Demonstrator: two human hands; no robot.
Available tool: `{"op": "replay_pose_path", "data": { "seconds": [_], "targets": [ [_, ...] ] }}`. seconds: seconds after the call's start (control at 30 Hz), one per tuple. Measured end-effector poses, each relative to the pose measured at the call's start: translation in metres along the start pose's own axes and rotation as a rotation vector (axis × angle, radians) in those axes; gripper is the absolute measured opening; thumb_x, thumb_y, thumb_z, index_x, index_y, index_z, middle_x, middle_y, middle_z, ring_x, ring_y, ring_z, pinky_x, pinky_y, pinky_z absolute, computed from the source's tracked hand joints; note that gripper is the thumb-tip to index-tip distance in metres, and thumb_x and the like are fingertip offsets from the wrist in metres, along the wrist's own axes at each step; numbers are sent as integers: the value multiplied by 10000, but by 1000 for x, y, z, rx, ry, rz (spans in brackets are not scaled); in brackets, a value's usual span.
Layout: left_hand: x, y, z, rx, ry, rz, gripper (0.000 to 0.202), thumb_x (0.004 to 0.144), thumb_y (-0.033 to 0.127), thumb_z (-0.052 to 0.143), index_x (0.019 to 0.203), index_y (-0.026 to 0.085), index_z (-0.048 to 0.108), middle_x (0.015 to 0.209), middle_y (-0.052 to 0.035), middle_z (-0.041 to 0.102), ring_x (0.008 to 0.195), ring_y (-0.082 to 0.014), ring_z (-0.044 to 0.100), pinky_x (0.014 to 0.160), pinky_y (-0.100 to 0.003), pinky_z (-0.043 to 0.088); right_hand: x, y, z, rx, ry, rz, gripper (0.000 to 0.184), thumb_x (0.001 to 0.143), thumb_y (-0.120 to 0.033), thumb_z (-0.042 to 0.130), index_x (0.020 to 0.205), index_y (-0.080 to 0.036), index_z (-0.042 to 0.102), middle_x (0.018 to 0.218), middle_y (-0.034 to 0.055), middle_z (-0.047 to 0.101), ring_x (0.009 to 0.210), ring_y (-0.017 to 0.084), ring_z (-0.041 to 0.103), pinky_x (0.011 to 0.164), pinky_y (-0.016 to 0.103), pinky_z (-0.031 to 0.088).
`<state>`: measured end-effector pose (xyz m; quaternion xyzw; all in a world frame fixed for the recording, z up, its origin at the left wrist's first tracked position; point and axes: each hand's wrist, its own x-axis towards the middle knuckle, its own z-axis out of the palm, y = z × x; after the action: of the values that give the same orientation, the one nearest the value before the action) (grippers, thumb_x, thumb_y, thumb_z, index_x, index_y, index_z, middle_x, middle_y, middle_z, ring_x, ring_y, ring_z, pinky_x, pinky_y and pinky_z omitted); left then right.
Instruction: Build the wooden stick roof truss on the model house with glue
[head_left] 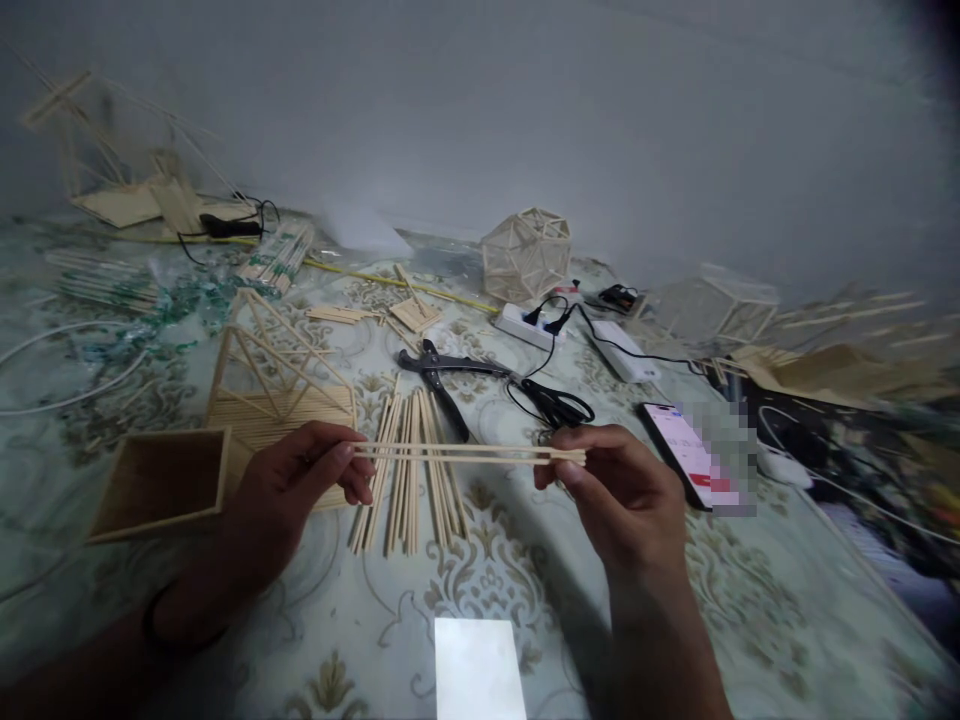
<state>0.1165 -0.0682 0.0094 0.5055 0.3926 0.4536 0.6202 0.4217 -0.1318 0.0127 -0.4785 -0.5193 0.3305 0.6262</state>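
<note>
A pair of disposable wooden chopsticks [457, 453] is held level above the table, its two sticks slightly apart along the middle. My left hand [292, 480] pinches the thin left end between thumb and fingers. At the other end, my right hand [619, 490] grips the thicker part, where the sticks run together. Below them, loose wooden sticks [409, 500] lie in several rough bundles on the patterned tablecloth [480, 590]. Behind my left hand stands a frame of glued sticks [281, 370] on a slatted base, and beside my wrist is an open wooden box [161, 485].
Pliers [442, 375] and black-handled scissors [559, 403] lie beyond the sticks. A phone [686, 455] rests at right, near a power strip [532, 327] with cables. Farther back are a stick-built polyhedron [527, 253] and packaged chopsticks [277, 255]. A white rectangle [480, 668] lies in front.
</note>
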Motion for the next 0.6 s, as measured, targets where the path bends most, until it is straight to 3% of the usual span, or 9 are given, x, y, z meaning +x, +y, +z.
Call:
{"op": "replay_pose_path", "data": {
  "seconds": [0.3, 0.6],
  "targets": [
    [-2, 4, 4, 141, 51, 70, 112, 984, 312, 714, 994, 215, 769, 706, -8, 759, 653, -181, 732, 658, -302, 639, 9, -8, 10, -242, -124, 82, 164, 891, -397, 856, 908, -243, 806, 840, 37, 762, 711, 176, 695, 678, 295, 586],
    [0, 13, 8, 162, 67, 57, 112, 933, 314, 740, 942, 203, 759, 666, 2, 720, 593, -162, 681, 610, -283, 598, 12, -5, 10, -298, -257, 103, 262, 928, -474, 807, 850, -225, 796, 768, 35, 748, 688, 173, 686, 665, 280, 555]
  ]
}}
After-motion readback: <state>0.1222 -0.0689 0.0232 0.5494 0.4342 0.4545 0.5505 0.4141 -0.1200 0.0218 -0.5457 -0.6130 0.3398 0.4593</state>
